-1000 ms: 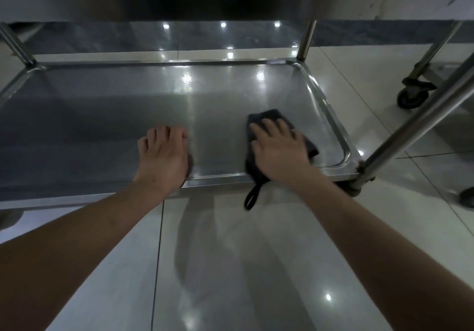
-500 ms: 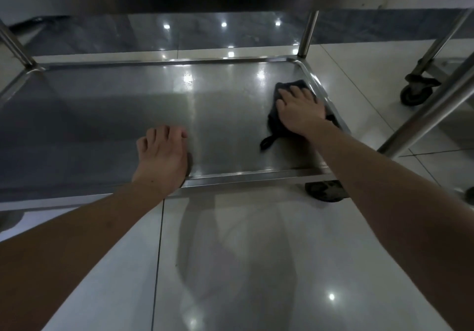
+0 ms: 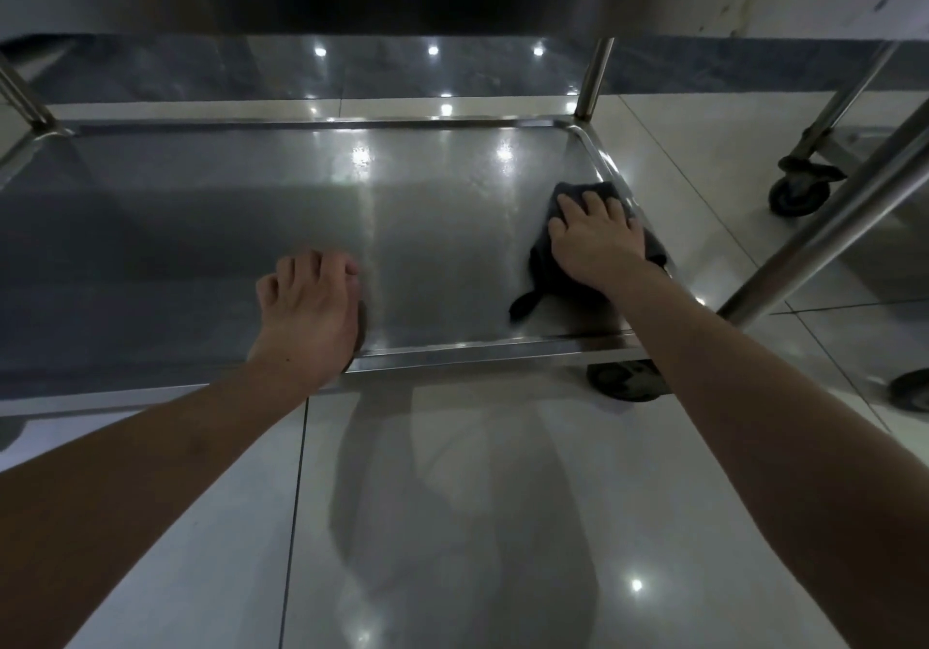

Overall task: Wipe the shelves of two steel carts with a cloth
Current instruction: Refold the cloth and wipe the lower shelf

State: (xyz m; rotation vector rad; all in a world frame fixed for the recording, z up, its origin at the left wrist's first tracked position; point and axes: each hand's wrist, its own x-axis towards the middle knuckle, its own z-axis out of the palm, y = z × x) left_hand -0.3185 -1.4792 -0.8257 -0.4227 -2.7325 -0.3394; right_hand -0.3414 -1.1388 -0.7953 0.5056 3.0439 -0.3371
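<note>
One dark cloth [image 3: 548,271] is seen flat on the lower shelf [image 3: 427,226] of the steel cart, at its right side just beside the raised rim. It is pressed down by the right hand [image 3: 595,239], fingers extended and slightly spread over the cloth. The left hand [image 3: 306,312] is rested on the near rim of the shelf, fingers loosely bent, nothing held. Two hands, one cloth, three castors [image 3: 799,191] are counted. A second cart is partly visible at right. Glossy floor tiles [image 3: 452,523] are noted below.
</note>
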